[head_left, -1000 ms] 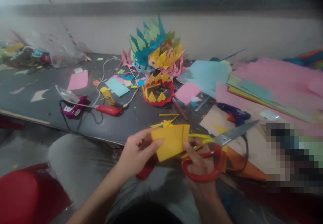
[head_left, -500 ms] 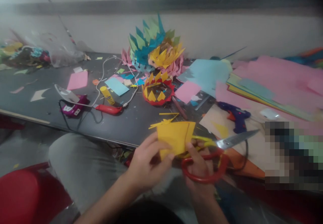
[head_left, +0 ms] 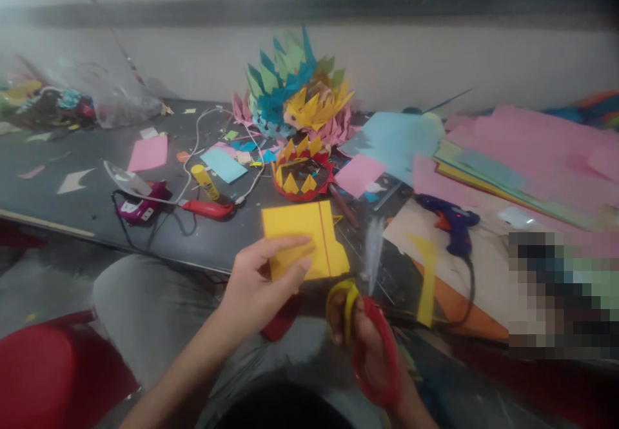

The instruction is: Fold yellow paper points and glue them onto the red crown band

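My left hand [head_left: 258, 287] pinches a folded yellow paper square [head_left: 304, 239] by its lower left corner, holding it up over the table's near edge. My right hand [head_left: 372, 348] grips scissors [head_left: 370, 300] with red and yellow handles. Their blade points up and away and is smeared by motion, just right of the yellow paper. A narrow yellow paper strip [head_left: 426, 284] shows to the right of the blade. A red and yellow paper crown [head_left: 302, 174] sits on the dark table [head_left: 97, 216] behind the paper.
A pile of spiky paper flowers [head_left: 300, 97] stands at the back. A glue stick [head_left: 206, 182], a red tool [head_left: 207, 209], a purple device [head_left: 140, 206] with cables lie left. A blue glue gun [head_left: 449, 219] and stacked pink and blue sheets [head_left: 522, 158] lie right. Red seat [head_left: 48, 371] at lower left.
The scissors have come out of the yellow paper and swung from pointing right to pointing up. My left hand has lifted the paper up and left, and a yellow strip has separated at right.
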`<state>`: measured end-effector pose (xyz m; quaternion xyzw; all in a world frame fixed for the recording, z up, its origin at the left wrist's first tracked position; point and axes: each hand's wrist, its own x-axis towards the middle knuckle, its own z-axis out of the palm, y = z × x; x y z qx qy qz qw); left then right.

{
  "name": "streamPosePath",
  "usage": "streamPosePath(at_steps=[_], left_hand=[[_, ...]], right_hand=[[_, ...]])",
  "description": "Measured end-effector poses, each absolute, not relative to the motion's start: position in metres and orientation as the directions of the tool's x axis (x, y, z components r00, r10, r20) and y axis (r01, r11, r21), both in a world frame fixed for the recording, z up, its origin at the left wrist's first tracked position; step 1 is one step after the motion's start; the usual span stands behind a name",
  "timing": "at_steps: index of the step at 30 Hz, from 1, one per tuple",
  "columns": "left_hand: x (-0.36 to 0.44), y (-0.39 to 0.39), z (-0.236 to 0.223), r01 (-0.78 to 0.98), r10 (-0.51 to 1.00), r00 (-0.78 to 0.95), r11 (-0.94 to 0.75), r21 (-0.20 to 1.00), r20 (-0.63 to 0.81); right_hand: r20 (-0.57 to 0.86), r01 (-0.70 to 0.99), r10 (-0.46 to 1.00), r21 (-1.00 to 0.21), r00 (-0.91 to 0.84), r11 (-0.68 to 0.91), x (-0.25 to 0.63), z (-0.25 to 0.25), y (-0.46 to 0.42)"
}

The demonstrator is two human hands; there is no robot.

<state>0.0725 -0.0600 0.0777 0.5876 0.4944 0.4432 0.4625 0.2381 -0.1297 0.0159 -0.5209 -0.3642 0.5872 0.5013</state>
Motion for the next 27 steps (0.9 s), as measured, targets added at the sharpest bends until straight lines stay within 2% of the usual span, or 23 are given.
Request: streamPosePath(at_steps=[5, 10, 13, 16, 20, 27], left_hand=[[0.069, -0.058, 0.082, 0.196, 0.996, 0.053, -0.075, 0.978, 0.066], [0.067, -0.059, 0.080, 0.356, 0.977, 0.051, -0.211, 0.910, 0.207], [0.068, -0.059, 0.080, 0.419, 0.960, 0.077, -0.275, 0.865, 0.268], [0.070, -0.060, 0.080, 0.411, 0.959, 0.096, -0.283, 0.866, 0.268], [0.072, -0.060, 0.079, 0.385, 0.956, 0.112, -0.295, 0.875, 0.272], [0.073, -0.060, 0.077, 0.392, 0.954, 0.125, -0.298, 0.870, 0.271]], right_hand=[[-0.274, -0.089, 0.962, -0.957, -0.024, -0.275, 0.240, 0.018, -0.148], [-0.376, -0.006, 0.926, -0.926, -0.010, -0.376, 0.240, 0.019, -0.153], [-0.433, -0.041, 0.901, -0.901, 0.007, -0.433, 0.236, 0.023, -0.148], [-0.549, -0.063, 0.835, -0.833, -0.025, -0.549, 0.230, 0.033, -0.138], [-0.597, -0.056, 0.802, -0.800, -0.014, -0.597, 0.226, 0.045, -0.131], [-0.662, -0.246, 0.749, -0.724, -0.015, -0.645, 0.225, 0.031, -0.138]])
